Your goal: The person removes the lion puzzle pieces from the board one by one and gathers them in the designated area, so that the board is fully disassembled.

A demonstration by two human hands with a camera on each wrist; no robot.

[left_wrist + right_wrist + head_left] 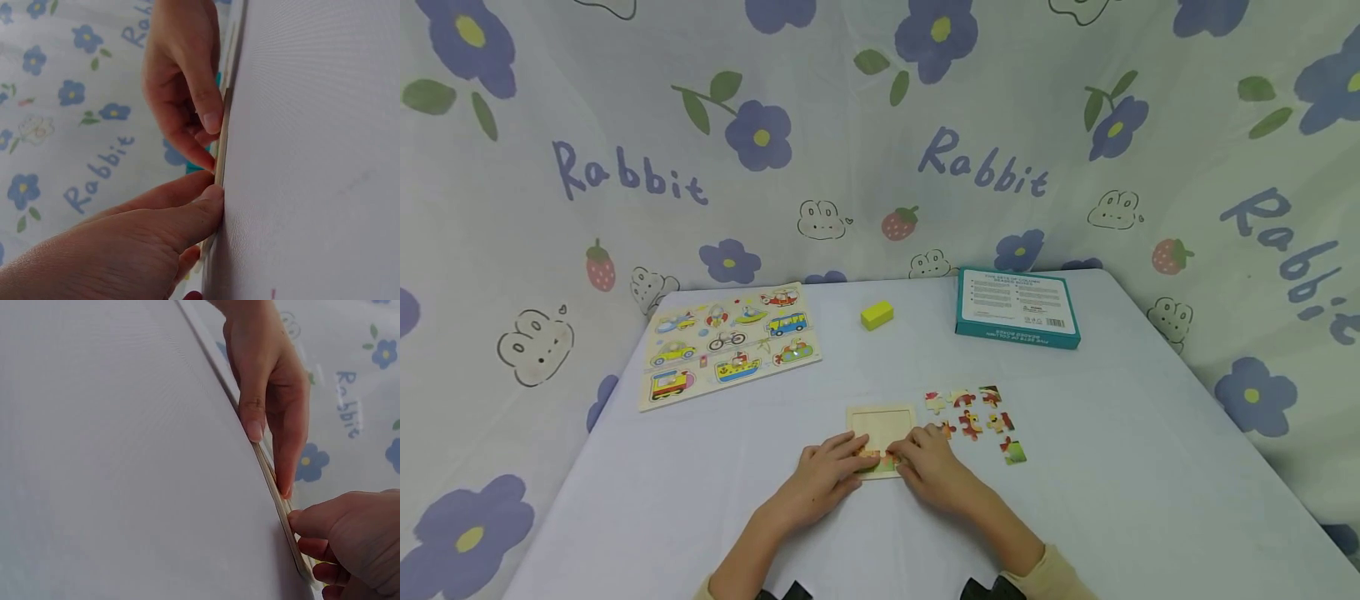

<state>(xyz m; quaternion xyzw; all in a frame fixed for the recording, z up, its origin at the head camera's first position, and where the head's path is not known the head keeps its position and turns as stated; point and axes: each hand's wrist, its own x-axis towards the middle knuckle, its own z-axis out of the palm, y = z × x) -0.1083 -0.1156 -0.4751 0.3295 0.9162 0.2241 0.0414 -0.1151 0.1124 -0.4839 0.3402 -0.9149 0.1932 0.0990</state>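
A small wooden puzzle tray [880, 419] lies on the table, with colourful puzzle pieces [887, 463] along its near edge. My left hand [823, 479] holds the tray at its near left corner, thumb on the near edge and fingers reaching over the frame. Curled over the near right part of the tray, my right hand [936, 468] has thumb and forefinger pinched together at a puzzle piece, which the fingers mostly cover. Both wrist views show the tray [275, 490] edge-on, with fingertips of both hands at it. Right of the tray lie several loose puzzle pieces [971, 425].
At the back left lies a wooden board [700, 333] with vehicle pictures. A yellow block [877, 315] sits at the back middle, left of a teal-edged box [1017, 307]. A flower-and-rabbit patterned curtain [850, 150] hangs behind the white table [700, 467].
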